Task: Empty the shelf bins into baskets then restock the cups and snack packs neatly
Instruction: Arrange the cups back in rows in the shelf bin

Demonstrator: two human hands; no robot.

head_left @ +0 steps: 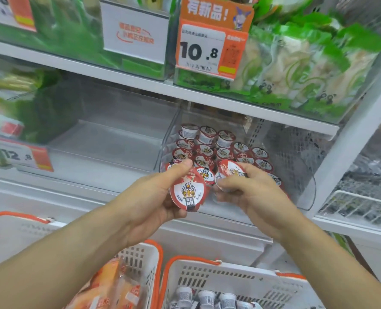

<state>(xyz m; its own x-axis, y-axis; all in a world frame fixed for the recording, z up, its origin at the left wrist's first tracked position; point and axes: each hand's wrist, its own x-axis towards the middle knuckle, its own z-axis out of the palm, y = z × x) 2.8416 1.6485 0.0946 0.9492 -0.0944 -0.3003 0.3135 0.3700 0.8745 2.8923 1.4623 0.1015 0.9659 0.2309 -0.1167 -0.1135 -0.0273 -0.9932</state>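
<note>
Both hands are up at the front of the right bin (305,197), each clamped on a cup: the left hand (160,197) pinches one cup (188,191) with its lid turned toward the camera, thumb on the upper rim and fingers behind, while the right hand (249,190) curls over a second cup (229,172) tipped on its side. Holding one in each hand looks like a way to fill the bin two at a time. The cups already in the bin (207,148) stand lid-up in close rows from the back wall forward, likely so the printed lids face a shopper and the rows stay tidy; the front right part of the bin is bare, so the next cups probably belong there. More cups wait upside down in the right basket (229,270) directly below the bin, a short lift away. The left basket (149,259) holds orange snack packs (113,284), and the bin (109,141) next to the cups stands empty above it, presumably for those packs. By my reading, the emptying is done and cup restocking is partway through.
</note>
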